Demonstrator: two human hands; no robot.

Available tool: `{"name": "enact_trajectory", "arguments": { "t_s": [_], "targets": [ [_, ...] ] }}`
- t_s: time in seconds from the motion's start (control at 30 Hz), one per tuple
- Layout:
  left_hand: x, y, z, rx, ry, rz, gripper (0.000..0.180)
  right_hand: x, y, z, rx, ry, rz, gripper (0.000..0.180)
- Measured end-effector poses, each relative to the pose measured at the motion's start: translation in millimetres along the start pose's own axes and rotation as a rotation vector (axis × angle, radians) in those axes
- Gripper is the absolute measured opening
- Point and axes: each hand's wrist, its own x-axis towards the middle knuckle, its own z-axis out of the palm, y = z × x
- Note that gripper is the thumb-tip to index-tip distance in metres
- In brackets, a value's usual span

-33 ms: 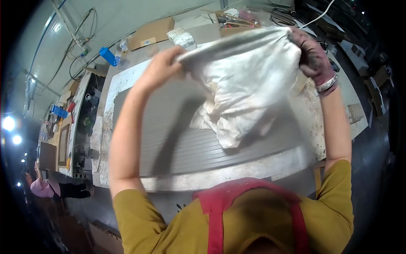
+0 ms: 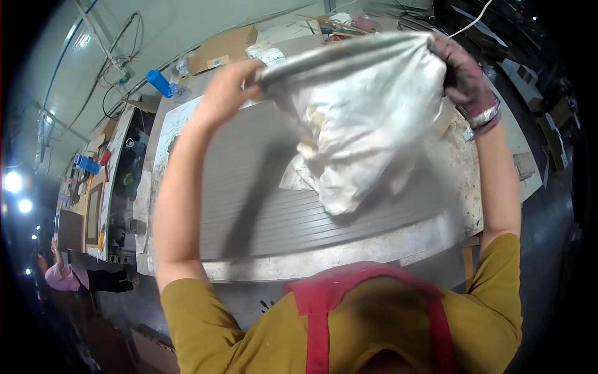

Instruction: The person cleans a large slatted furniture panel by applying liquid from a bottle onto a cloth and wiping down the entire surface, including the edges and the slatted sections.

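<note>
- At left, our bare left hand (image 2: 233, 90) pinches one end of the white cloth (image 2: 374, 106), fingers closed over its edge.
- Beneath lies the grey grooved panel (image 2: 280, 218) on the worktable (image 2: 280, 269).
- In the middle, the cloth hangs above the panel, its top edge stretched, its lower end bunched; whether that touches, we cannot tell. We judge the step as holding it spread; moving it calls for a firm grip at both ends and loosening the folds.
- At right, our gloved right hand (image 2: 464, 81) clutches the gathered other end.
</note>
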Motion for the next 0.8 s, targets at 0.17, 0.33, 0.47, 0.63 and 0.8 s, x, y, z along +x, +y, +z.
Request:
{"name": "enact_trajectory", "arguments": {
  "t_s": [0.17, 0.33, 0.47, 0.63, 0.8],
  "targets": [
    [43, -14, -42, -0.419, 0.220, -0.187, 0.024, 18, -33, -24, -0.143, 0.082, -0.219, 0.022],
    [-34, 13, -56, -0.550, -0.003, -0.241, 0.021, -25, -23, -22, -0.596, -0.005, -0.116, 0.038],
    [-125, 52, -8, -0.359, -0.324, -0.183, 0.020, -111, 31, -38, -1.021, -0.192, 0.190, 0.027],
    [-208, 110, 77, -0.765, -0.696, -0.348, 0.023, -144, 77, -48, -1.164, -0.492, 0.409, 0.018],
    [-228, 140, 91, -0.892, -0.571, -0.563, 0.024, -77, 113, -53, -1.418, -0.290, 0.229, 0.024]
  ]
}}
